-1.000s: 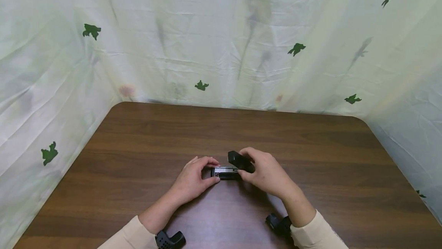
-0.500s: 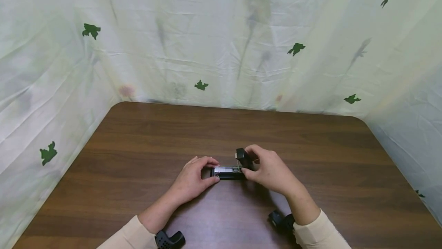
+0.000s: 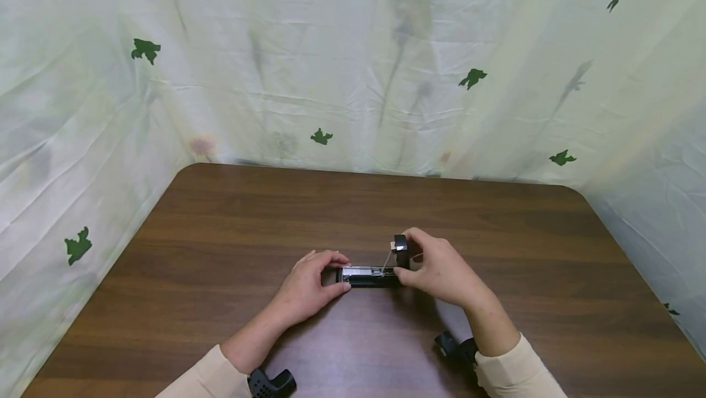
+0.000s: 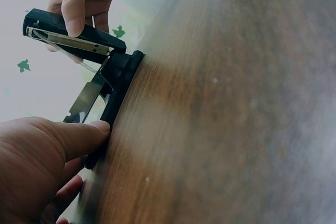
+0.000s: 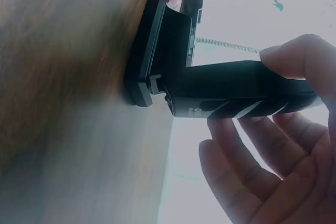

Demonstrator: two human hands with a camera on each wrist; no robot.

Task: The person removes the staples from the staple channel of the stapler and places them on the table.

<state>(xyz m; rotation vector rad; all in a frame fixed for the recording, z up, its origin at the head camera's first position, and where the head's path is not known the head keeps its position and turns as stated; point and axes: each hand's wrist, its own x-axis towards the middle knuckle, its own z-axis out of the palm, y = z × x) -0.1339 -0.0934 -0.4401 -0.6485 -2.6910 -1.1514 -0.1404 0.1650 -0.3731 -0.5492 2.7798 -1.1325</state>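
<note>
A black stapler (image 3: pixel 369 283) lies on the wooden table with its top cover (image 5: pixel 226 90) swung up roughly upright from the hinge end. A silver staple channel (image 4: pixel 85 99) shows above the base, and a thin spring (image 5: pixel 227 44) stretches between channel and cover. At the front end, my left hand (image 3: pixel 306 284) holds the base between thumb and fingers. My right hand (image 3: pixel 441 270) pinches the raised cover, thumb on its inner side and fingers behind it in the right wrist view.
The brown wooden table (image 3: pixel 248 214) stretches around the stapler on all sides. Behind it and at both sides hangs a pale curtain (image 3: pixel 353 67) with green leaf prints. Black wrist devices (image 3: pixel 272 384) sit at both cuffs.
My right hand has moved to the right and swung the stapler's cover further back, from a slant to nearly upright. More of the spring shows. My left hand has stayed in place.
</note>
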